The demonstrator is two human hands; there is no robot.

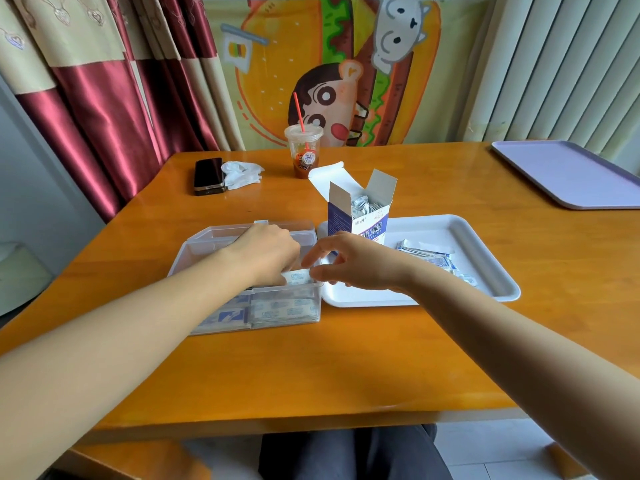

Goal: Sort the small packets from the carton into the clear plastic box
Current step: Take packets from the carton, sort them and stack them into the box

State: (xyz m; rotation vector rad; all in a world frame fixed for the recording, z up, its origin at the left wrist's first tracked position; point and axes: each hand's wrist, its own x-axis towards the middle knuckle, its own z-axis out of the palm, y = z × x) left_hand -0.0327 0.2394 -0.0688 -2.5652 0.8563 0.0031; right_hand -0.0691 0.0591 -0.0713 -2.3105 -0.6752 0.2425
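Note:
The clear plastic box (pixel 207 244) sits on the table in front of me, lid open, with several packets stacked in its near compartments. My left hand (pixel 266 252) reaches into the box and pinches a small white packet (pixel 298 276) at its right side. From the right, the thumb and forefinger of my right hand (pixel 349 263) touch the same packet's edge. The open white-and-blue carton (pixel 356 216) stands upright on a white tray (pixel 485 237), packets showing in its mouth. Several loose packets (pixel 429 258) lie on the tray behind my right wrist.
A plastic cup with a red straw (pixel 304 150) stands at the table's far side. A black phone (pixel 207 176) and a crumpled tissue (pixel 242 174) lie at the far left. A lilac tray (pixel 568 174) lies at the far right. Curtains hang behind.

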